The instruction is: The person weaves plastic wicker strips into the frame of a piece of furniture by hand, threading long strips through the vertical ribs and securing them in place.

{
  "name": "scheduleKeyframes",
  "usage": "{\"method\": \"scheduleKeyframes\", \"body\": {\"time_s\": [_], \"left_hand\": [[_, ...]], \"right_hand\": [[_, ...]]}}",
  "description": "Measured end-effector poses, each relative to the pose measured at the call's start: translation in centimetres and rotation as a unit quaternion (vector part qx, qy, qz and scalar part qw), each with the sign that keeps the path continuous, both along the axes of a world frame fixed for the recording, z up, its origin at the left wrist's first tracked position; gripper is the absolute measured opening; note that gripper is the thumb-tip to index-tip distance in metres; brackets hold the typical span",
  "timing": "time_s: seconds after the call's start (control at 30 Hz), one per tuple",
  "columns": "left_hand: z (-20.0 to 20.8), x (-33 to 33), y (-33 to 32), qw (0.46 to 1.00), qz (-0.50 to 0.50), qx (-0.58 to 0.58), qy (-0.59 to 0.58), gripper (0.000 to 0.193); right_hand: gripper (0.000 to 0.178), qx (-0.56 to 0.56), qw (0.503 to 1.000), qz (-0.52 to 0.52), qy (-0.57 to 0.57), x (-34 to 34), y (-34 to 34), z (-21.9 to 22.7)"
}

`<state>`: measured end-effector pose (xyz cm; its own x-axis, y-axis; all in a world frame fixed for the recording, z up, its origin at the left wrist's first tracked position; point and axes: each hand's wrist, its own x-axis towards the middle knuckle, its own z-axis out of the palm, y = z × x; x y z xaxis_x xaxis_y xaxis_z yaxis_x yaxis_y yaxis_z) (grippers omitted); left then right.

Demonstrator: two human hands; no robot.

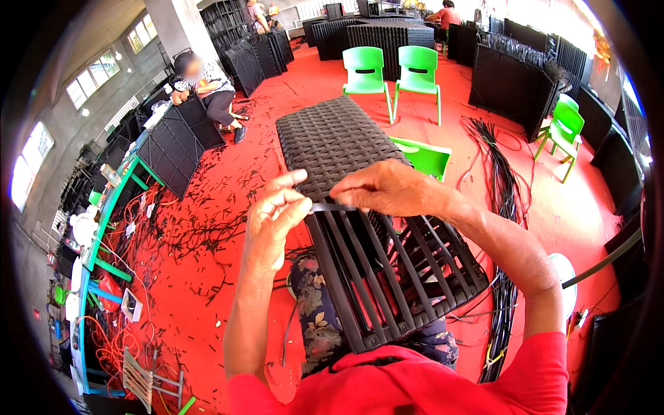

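Across my lap lies a long dark furniture frame; its far part is woven in flat brown-black strips, and its near part shows bare parallel strips with gaps. Just above the edge of the weave, a flat greyish strip spans the space between my hands. My left hand pinches its left end between thumb and fingers. From the right, my right hand reaches over the frame with its fingers closed on the strip's other end. The fingertips partly cover that end.
Two green chairs stand beyond the frame, with another green chair at the right. A long bundle of black strips runs along the red floor, which has scattered offcuts. A person sits at far left near dark panels.
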<state>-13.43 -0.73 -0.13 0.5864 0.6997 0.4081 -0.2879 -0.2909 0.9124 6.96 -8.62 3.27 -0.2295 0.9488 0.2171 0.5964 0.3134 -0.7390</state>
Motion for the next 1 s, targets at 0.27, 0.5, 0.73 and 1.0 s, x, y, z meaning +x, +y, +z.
{"method": "scheduleKeyframes", "body": {"time_s": [0.27,0.5,0.73,1.0], "left_hand": [[-1.5,-1.1,-1.1,0.907,0.141,0.331,0.22,0.018],[-0.8,0.6,-1.4,0.843,0.137,0.427,0.296,0.021],[-1.9,0.6,0.4,0.947,0.062,0.222,0.225,0.013],[-1.2,-1.9,0.2,0.997,0.037,-0.07,-0.024,0.009]], "right_hand": [[0.026,-0.144,0.989,-0.013,0.036,0.2,0.0,0.4],[0.023,-0.115,0.99,-0.057,-0.067,-0.8,0.1,1.0],[0.025,-0.138,0.99,-0.034,-0.021,-0.5,0.5,1.0],[0.023,-0.017,0.999,-0.047,-0.019,-0.6,0.5,-0.2]]}}
